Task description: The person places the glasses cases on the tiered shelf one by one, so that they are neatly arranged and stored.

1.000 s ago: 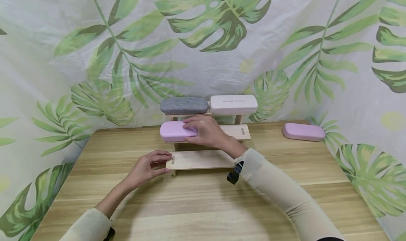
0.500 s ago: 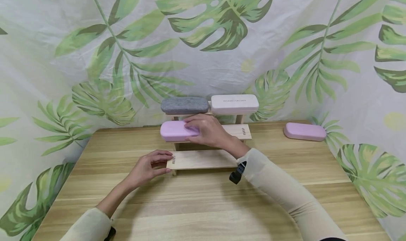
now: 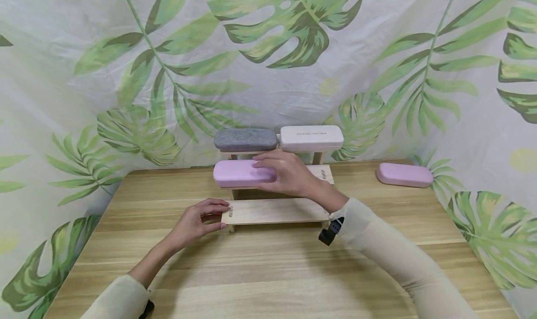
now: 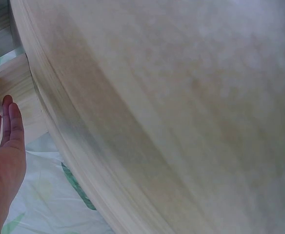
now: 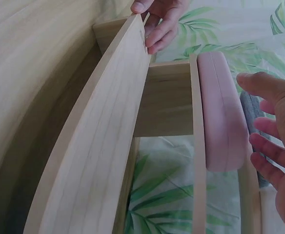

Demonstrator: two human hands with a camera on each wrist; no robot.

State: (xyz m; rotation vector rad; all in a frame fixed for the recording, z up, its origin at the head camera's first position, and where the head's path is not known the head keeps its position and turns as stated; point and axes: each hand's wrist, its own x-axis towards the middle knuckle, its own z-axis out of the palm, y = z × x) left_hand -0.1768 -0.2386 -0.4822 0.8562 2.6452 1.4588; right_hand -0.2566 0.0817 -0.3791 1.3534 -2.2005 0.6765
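Observation:
A lilac glasses case [image 3: 235, 173] lies on the left half of the middle shelf of a three-step wooden stand [image 3: 277, 211]. Over its right end is my right hand [image 3: 289, 173]; in the right wrist view a gap shows between the thumb and fingers [image 5: 269, 146] and the case [image 5: 223, 112]. My left hand [image 3: 199, 220] holds the left end of the lowest shelf, thumb at the front corner and fingers at the back edge. On the top shelf sit a grey fabric glasses case [image 3: 245, 139] and, right of it, a white one with lettering [image 3: 312, 138].
A second lilac glasses case [image 3: 404, 175] lies on the wooden table [image 3: 260, 272] at the back right, near its edge. Close behind the stand hangs a leaf-printed cloth [image 3: 268, 90], which also runs along both sides.
My right hand has slid rightward along the lilac case and loosened from it, while the case stays on the middle shelf. The left hand keeps its place on the stand.

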